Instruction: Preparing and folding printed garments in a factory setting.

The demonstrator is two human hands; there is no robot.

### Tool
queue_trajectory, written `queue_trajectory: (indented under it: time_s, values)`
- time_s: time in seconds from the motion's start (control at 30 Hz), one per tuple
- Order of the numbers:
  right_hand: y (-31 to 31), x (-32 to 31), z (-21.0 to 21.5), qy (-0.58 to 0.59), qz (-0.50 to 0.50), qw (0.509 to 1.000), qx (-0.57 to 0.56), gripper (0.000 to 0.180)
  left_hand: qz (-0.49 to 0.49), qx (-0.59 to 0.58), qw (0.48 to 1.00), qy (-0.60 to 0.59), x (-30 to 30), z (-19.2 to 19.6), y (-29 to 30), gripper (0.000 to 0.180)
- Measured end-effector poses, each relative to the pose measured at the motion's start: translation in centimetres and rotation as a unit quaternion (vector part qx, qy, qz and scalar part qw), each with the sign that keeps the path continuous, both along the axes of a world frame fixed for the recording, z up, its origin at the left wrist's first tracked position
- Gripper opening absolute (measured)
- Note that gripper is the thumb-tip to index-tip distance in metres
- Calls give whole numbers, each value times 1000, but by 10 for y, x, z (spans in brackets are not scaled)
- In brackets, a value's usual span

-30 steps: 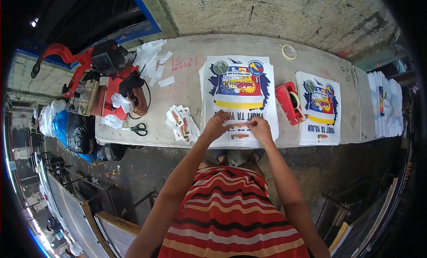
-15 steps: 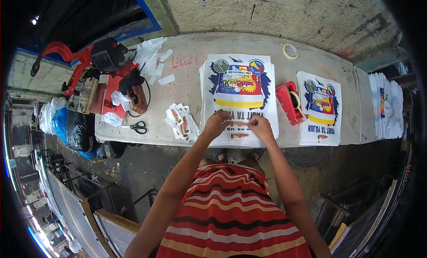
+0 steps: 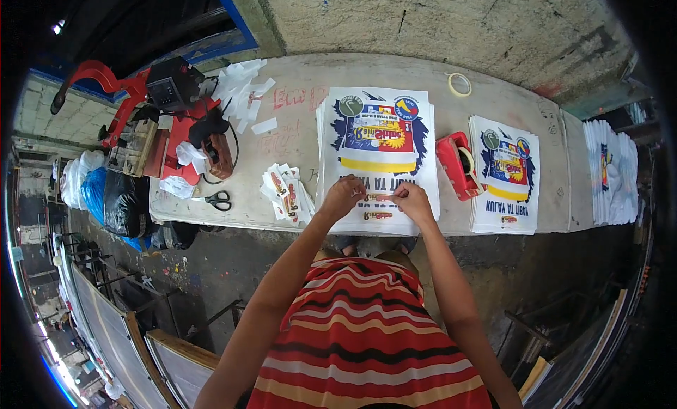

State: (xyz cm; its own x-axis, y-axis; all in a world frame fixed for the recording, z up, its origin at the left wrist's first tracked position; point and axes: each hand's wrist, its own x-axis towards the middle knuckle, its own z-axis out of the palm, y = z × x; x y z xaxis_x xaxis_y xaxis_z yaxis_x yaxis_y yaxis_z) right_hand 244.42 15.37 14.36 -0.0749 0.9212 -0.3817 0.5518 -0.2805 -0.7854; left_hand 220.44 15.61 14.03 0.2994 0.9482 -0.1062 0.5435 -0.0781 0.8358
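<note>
Concrete walling backs a long pale worktable [image 3: 296, 137] seen from the head camera. On it lies a stack of printed transfer sheets [image 3: 379, 155], colourful design up, and both hands work at its near edge. The left hand [image 3: 343, 195] is curled, fingertips pinched on a small label strip [image 3: 379, 197] lying on the sheet; the right hand [image 3: 412, 199] pinches the strip's other end. A pile of small cut labels [image 3: 285, 190] sits just left of the stack, scissors [image 3: 220, 200] further left, beside a red heat press [image 3: 166, 120]. A red tape dispenser [image 3: 457, 166] stands right of the stack, then a second printed stack [image 3: 509, 173].
</note>
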Motion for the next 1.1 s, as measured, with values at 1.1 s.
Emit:
queue_trajectory:
  time_s: [1.1]
  values:
    - [31,260,25,-126,158,963,181,30,126,-59,908,395,149,5,-74,80]
